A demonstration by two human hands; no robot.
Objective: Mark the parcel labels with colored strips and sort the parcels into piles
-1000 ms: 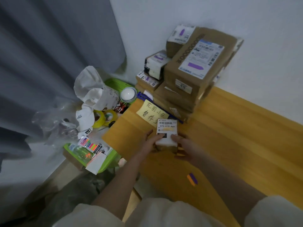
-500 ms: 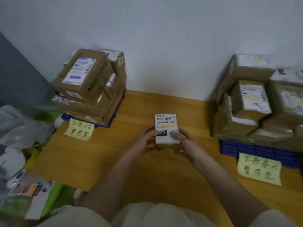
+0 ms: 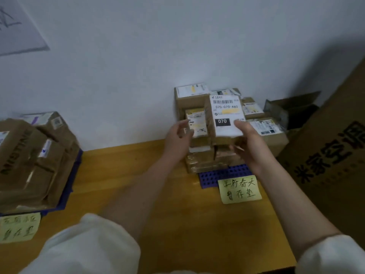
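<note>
My right hand [image 3: 245, 142] grips a small parcel [image 3: 226, 117] with a white label reading 070 and a yellow strip, holding it up in front of the right pile of parcels [image 3: 264, 133]. Those parcels carry yellow-marked labels and sit on a blue mat [image 3: 223, 175]. My left hand [image 3: 178, 138] hovers just left of the parcel, fingers relaxed, not touching it. A second pile of parcels [image 3: 33, 161] with purple-marked labels stands at the left on another blue mat.
A yellow note [image 3: 240, 189] with handwriting lies in front of the right pile; another note [image 3: 18, 227] lies by the left pile. A big cardboard box [image 3: 333, 161] stands at the right. Everything rests on a wooden table [image 3: 158, 194] against a white wall.
The parcel has been lifted off the table and carried right, up to the yellow-marked pile. My left hand has let go of it; the view has swung right.
</note>
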